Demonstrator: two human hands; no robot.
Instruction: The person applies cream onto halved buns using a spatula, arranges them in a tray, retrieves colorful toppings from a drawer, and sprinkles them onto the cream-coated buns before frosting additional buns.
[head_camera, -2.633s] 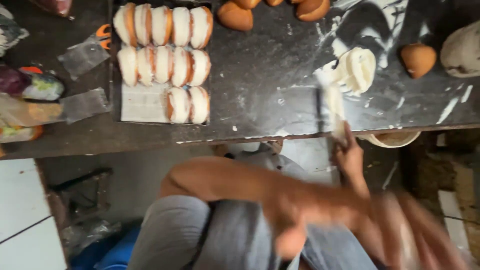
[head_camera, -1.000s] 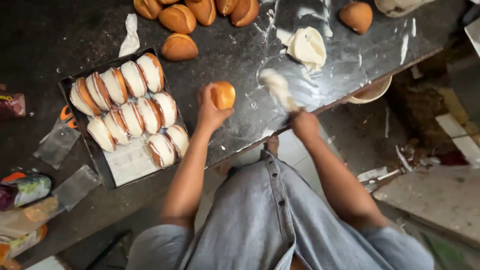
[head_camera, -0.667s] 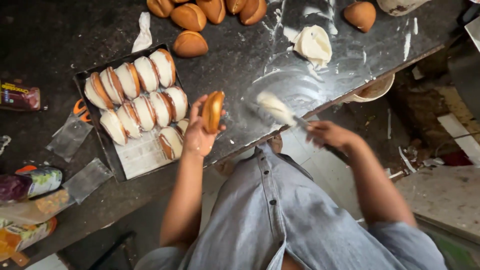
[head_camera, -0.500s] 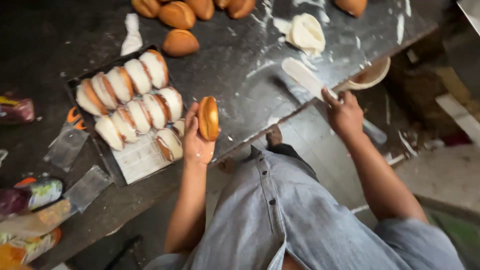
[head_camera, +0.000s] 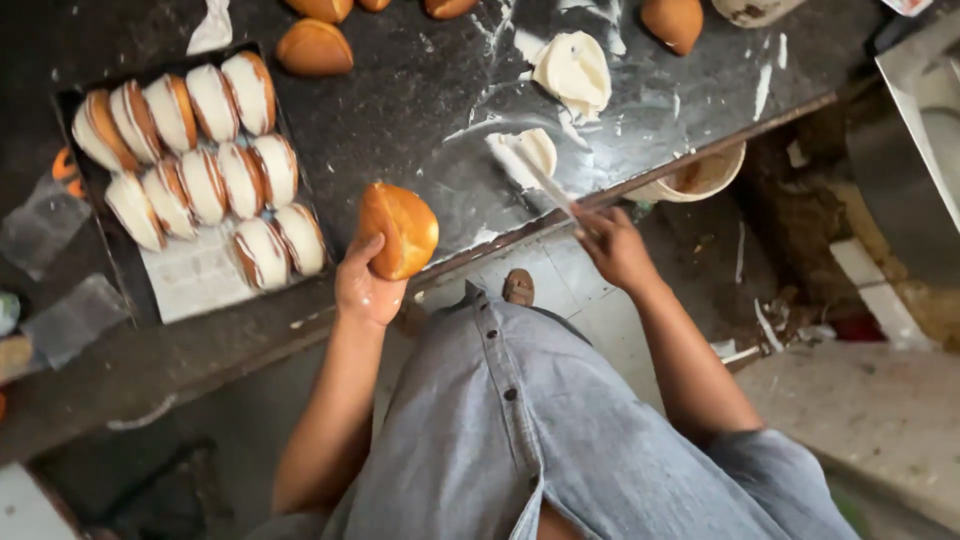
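Dark counter (head_camera: 400, 110) — left hand (head_camera: 365, 285) grips a split bun (head_camera: 400, 230), right hand (head_camera: 610, 245) clasps a cream-loaded knife (head_camera: 530, 165); filling step, spreading likely next.

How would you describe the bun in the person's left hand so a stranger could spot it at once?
Start at the dark, cream-smeared worktop and find the black tray of cream-filled buns on it. Just to that tray's right, at the worktop's near edge, the left hand holds up a golden-brown round bun. Unlike the tray's buns, it shows no white filling.
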